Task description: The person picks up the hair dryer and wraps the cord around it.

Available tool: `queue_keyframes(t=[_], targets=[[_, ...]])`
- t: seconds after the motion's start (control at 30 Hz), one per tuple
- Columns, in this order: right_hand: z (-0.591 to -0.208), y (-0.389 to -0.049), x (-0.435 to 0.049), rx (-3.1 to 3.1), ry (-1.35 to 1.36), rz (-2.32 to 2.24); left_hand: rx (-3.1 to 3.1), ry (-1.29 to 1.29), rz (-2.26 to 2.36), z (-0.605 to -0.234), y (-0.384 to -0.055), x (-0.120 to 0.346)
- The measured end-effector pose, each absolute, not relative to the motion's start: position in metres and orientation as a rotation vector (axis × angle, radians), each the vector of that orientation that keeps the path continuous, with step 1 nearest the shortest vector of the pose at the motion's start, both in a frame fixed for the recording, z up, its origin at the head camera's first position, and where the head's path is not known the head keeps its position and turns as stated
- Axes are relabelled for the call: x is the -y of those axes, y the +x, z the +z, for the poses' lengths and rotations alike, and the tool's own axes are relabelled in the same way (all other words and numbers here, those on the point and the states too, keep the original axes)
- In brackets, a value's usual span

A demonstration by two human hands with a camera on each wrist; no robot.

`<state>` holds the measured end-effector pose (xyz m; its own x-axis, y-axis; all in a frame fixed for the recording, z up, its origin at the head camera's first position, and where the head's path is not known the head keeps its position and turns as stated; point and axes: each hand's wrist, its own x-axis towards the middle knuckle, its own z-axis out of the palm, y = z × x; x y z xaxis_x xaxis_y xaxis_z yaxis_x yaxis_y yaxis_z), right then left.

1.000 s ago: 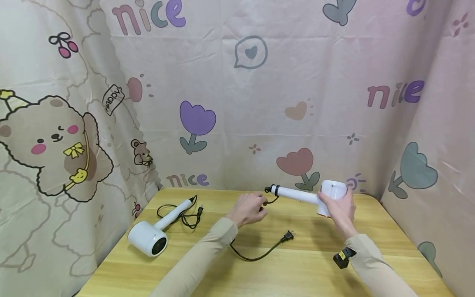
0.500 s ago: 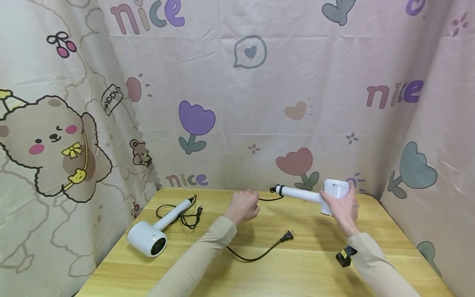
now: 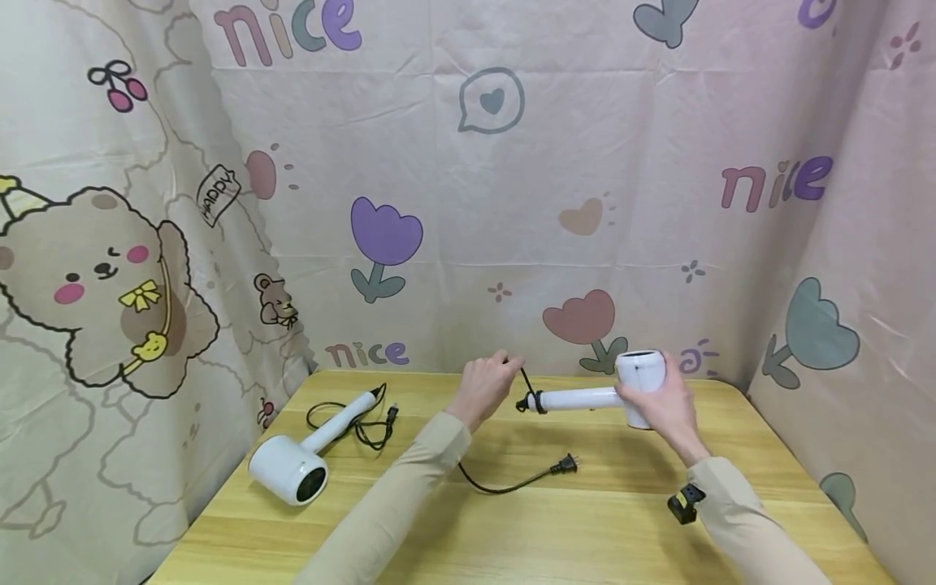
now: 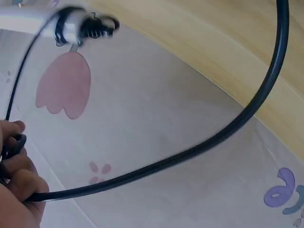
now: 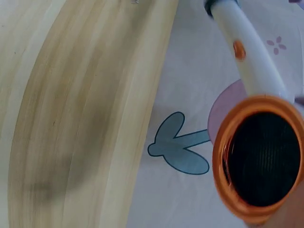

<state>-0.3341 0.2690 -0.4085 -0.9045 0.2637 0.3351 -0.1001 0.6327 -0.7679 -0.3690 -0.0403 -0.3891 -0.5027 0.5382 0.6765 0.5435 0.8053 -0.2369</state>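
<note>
My right hand (image 3: 669, 406) grips the head of a white hair dryer (image 3: 585, 399) above the table, its handle pointing left. In the right wrist view the hair dryer's orange-rimmed dark opening (image 5: 266, 159) faces the camera. Black cord is wound round the handle's end (image 4: 69, 26). The curled fingers of my left hand (image 3: 484, 388) pinch the black cord (image 3: 528, 380), which runs taut from them down to the handle. In the left wrist view another stretch of cord (image 4: 156, 167) leaves the fist in a wide curve. The cord's plug end (image 3: 565, 464) lies on the table.
A second white hair dryer (image 3: 292, 471) lies at the table's left, its cord bundled beside the handle. The wooden table (image 3: 585, 536) ends at a printed cloth backdrop (image 3: 468, 203) behind and on both sides. A small black device (image 3: 685, 504) is strapped to the right wrist.
My left hand has risen with the cord, now running up from the handle instead of sideways. The right hand has swung the hair dryer slightly left, its handle tip lower and nearly level.
</note>
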Motion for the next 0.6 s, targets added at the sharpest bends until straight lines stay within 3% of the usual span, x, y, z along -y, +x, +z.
queue_keyframes(t=[0.33, 0.6], targets=[[-0.415, -0.343, -0.283, 2.518, 0.207, 1.346, 2.296, -0.723, 0.101, -0.399, -0.383, 0.057], [-0.422, -0.341, -0.295, 2.506, 0.285, 1.718, 2.352, -0.747, 0.078, -0.408, -0.388, 0.062]])
